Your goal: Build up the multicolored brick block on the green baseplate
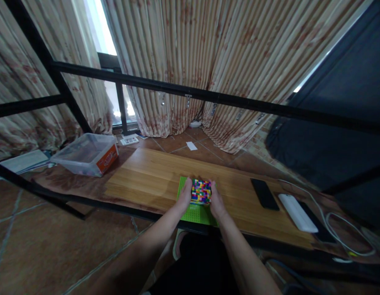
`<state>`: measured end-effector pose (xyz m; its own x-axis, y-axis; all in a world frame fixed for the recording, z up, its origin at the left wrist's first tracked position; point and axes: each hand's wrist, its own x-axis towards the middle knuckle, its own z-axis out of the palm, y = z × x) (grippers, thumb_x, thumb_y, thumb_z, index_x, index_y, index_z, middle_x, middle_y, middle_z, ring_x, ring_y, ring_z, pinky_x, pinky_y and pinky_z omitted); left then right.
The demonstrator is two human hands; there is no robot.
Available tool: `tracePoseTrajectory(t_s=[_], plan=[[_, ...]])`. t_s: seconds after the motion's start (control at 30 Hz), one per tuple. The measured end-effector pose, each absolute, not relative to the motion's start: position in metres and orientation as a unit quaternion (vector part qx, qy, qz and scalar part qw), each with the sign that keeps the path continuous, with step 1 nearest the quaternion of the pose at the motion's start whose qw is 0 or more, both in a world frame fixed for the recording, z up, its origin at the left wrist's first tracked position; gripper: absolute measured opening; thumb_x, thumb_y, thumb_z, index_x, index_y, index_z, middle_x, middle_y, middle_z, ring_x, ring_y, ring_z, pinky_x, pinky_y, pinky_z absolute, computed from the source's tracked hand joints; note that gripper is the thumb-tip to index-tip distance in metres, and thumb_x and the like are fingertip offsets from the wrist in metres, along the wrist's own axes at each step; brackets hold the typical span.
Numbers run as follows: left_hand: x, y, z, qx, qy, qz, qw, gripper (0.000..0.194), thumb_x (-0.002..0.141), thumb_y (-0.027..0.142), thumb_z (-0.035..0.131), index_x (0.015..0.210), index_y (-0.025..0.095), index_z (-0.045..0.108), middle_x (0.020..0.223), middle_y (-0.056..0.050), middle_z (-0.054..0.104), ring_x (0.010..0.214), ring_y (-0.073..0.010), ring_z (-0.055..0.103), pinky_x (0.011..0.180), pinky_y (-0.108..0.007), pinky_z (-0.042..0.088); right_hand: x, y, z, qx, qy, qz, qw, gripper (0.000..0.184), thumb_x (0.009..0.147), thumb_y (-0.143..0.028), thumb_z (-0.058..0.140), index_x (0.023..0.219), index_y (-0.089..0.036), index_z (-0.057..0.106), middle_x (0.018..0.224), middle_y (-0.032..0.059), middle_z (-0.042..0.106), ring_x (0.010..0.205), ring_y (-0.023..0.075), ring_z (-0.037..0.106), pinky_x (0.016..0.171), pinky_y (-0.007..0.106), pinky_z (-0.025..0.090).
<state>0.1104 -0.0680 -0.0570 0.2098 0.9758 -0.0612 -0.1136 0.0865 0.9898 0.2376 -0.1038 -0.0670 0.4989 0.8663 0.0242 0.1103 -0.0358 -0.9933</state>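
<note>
Between my two hands is a block of small multicoloured building bricks (pixel 201 191), packed side by side into a rough square. My left hand (pixel 185 193) presses along its left side, and my right hand (pixel 216 199) grips the opposite side. Both hands are closed about the block, with the far fingertips partly hidden behind it. Below them lies a bright green studded baseplate (pixel 197 215) on the wooden board. Whether the block rests on the baseplate or is held just above it, I cannot tell.
A clear plastic box (pixel 85 153) with an orange label stands at the left. To the right lie a black phone (pixel 265 194), a white power bank-like slab (pixel 297 213) and a white cable (pixel 329 223). A black metal rail (pixel 190 90) crosses beyond the wooden board (pixel 156 168).
</note>
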Motion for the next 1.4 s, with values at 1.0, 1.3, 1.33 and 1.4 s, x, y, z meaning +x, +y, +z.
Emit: tracePoseTrajectory(t_s=[1.0,1.3,1.33,1.4], plan=[[0.091,-0.098,-0.049,0.580,0.502,0.400,0.503,0.074,0.087,0.049,0.048,0.148,0.009,0.034,0.156,-0.017,0.031,0.147,-0.0244,0.025,0.121,-0.040,0.015,0.237,-0.148,-0.062,-0.734,-0.424,0.216,0.485,0.078,0.091,-0.065,0.029,0.146,-0.010,0.039,0.147,0.0181,0.045,0.137,0.0274,0.042,0.111,0.043,0.034],[0.099,-0.081,-0.049,0.506,0.458,0.439,0.584,0.068,0.091,0.057,0.036,0.142,0.014,0.045,0.154,-0.013,0.037,0.145,-0.0224,0.029,0.122,-0.040,0.018,0.196,-0.129,-0.034,-0.679,-0.704,-0.038,0.204,0.058,0.094,-0.030,0.037,0.146,-0.004,0.037,0.155,0.0153,0.031,0.146,0.0267,0.024,0.120,0.047,0.017],[0.100,-0.079,-0.050,0.503,0.459,0.441,0.585,0.068,0.090,0.058,0.036,0.141,0.014,0.047,0.153,-0.013,0.038,0.145,-0.0225,0.030,0.122,-0.040,0.018,0.193,-0.128,-0.036,-0.678,-0.710,-0.051,0.183,0.059,0.093,-0.028,0.037,0.146,-0.003,0.037,0.155,0.0160,0.031,0.146,0.0272,0.024,0.119,0.047,0.019],[0.102,-0.077,-0.051,0.496,0.460,0.449,0.584,0.066,0.089,0.059,0.040,0.139,0.016,0.049,0.152,-0.012,0.041,0.144,-0.0223,0.032,0.121,-0.039,0.021,0.190,-0.127,-0.041,-0.680,-0.712,-0.076,0.157,0.059,0.092,-0.025,0.038,0.146,-0.001,0.037,0.155,0.0174,0.031,0.146,0.0281,0.022,0.119,0.048,0.021]])
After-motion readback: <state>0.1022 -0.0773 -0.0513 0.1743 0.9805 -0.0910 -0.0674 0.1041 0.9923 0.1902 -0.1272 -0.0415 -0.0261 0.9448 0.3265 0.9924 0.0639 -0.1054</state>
